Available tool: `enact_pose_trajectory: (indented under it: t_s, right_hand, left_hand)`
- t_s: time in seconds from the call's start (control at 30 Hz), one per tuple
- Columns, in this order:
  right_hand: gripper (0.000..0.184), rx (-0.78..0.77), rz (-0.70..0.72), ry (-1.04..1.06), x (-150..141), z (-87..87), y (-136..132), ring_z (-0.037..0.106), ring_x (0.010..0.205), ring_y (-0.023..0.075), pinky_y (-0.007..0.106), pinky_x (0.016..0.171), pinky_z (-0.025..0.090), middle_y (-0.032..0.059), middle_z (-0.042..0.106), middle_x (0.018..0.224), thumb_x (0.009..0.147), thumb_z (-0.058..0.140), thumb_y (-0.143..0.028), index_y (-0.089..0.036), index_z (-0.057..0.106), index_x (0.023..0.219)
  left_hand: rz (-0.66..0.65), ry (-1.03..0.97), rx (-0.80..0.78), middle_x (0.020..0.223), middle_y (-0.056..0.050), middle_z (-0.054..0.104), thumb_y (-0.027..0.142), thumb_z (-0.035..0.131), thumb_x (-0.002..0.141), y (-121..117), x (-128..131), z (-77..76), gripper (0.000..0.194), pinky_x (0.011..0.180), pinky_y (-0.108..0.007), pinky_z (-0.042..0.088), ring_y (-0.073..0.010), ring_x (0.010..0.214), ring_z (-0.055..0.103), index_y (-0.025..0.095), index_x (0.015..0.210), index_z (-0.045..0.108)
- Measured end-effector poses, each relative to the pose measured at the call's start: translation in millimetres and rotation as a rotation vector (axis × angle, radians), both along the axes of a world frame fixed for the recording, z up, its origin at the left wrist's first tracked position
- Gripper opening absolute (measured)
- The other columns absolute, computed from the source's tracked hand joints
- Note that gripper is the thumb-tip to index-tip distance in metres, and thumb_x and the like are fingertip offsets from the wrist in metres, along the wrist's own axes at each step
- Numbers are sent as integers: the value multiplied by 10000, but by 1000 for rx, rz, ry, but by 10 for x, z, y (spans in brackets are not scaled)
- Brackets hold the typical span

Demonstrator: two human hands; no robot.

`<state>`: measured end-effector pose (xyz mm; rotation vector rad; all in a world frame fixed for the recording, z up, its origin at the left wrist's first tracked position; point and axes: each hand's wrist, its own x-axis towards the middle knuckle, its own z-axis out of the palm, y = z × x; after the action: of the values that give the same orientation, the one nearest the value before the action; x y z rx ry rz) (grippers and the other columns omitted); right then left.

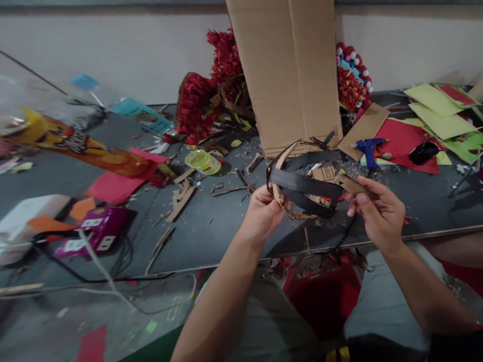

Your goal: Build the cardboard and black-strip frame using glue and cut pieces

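Note:
I hold a ring-shaped frame of brown cardboard strips wrapped with black bands (pixel 306 184) above the front edge of the dark table (pixel 211 226). My left hand (pixel 262 213) is closed on the frame's left rim, thumb and fingers pinching it. At the frame's right end my right hand (pixel 377 211) pinches a cardboard strip between thumb and fingers. Both forearms reach up from the bottom of the view.
A tall cardboard sheet (pixel 287 70) stands behind the frame. A blue glue gun (pixel 368 149) lies on red paper at the right, beside green sheets (pixel 441 113). Red fringed decorations (pixel 204 100), a yellow tape roll (pixel 202 161), cardboard scraps, cables and a purple box (pixel 98 231) lie left.

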<state>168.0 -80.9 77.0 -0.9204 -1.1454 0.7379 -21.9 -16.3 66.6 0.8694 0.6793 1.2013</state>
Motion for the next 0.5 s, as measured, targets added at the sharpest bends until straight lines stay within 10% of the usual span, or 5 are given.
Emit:
enact_pose_trajectory:
  t_s: [0.5]
  right_hand:
    - [222, -36, -43, -18, -2, -8, 8, 619, 498, 76, 195, 405, 499, 25, 734, 956, 849, 616, -321, -280, 676, 1058]
  left_hand:
    - [15, 11, 1, 387, 68, 484, 492, 883, 340, -18, 25, 10, 532, 432, -162, 431, -46, 375, 463, 152, 430, 484]
